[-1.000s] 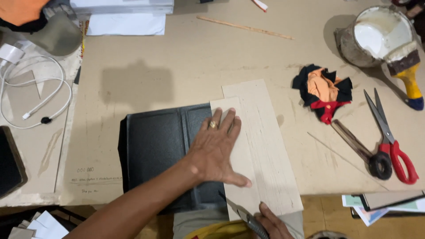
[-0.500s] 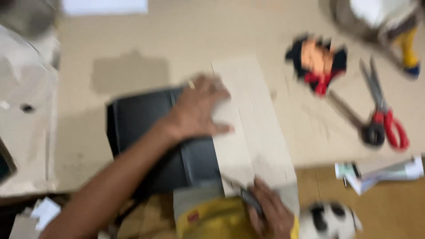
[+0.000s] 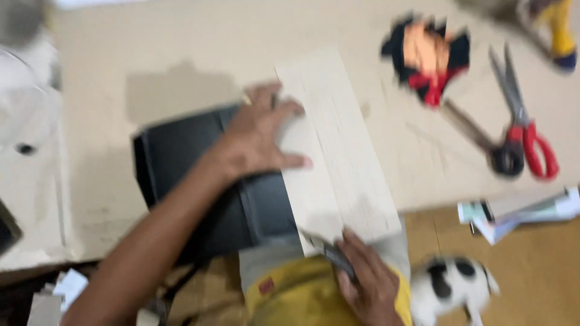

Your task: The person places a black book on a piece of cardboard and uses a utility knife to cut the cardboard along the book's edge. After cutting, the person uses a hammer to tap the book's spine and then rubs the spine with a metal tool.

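My left hand [image 3: 260, 134] lies flat, fingers spread, on the left part of a pale thin wood sheet [image 3: 347, 151] and on the black folder-like board [image 3: 187, 163] beneath it. My right hand [image 3: 368, 281] is at the sheet's near edge, closed around a small grey cutting knife [image 3: 329, 250] whose blade touches the wood. The whole view is blurred by motion.
Red-handled scissors [image 3: 525, 136] and a darker pair [image 3: 483, 145] lie to the right. A black, orange and red cloth scrap [image 3: 430, 57] sits at the back right. A stack of papers [image 3: 519, 211] lies by the table's edge. A black-and-white animal [image 3: 450, 290] is below.
The view has shifted so everything sits further right and up in the frame. My right hand with the knife shows more fully at the sheet's near edge. The animal has come into view.
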